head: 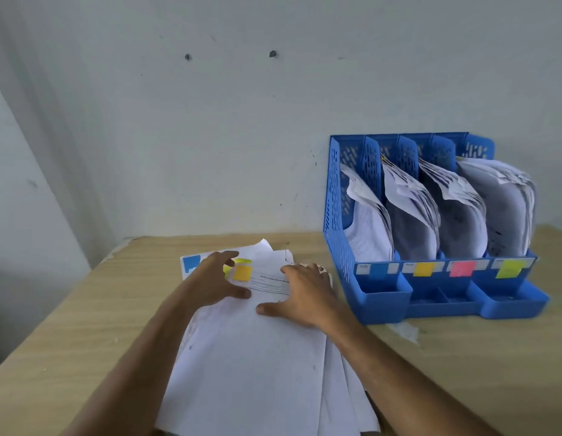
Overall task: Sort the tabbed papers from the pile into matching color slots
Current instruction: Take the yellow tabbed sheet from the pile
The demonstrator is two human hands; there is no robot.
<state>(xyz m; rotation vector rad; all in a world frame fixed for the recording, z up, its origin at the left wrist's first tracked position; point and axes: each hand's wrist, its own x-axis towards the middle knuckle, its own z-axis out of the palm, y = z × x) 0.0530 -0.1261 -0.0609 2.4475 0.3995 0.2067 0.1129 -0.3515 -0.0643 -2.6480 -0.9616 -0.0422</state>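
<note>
I'm working the top sheet (pixel 251 341) of the pile (pixel 339 382), lying on the table (pixel 69 309) left of the blue rack (pixel 430 297). Its orange tab (pixel 242 273) is sitting at the far edge, between my hands. Left hand (pixel 215 278) and right hand (pixel 305 294) are both resting flat on it, fingers (pixel 229 255) spread, pinching nothing. I'm aiming to pin the pile with the left, peel one sheet with the right, then drop it behind the orange label (pixel 423 269), second slot from the left.
</note>
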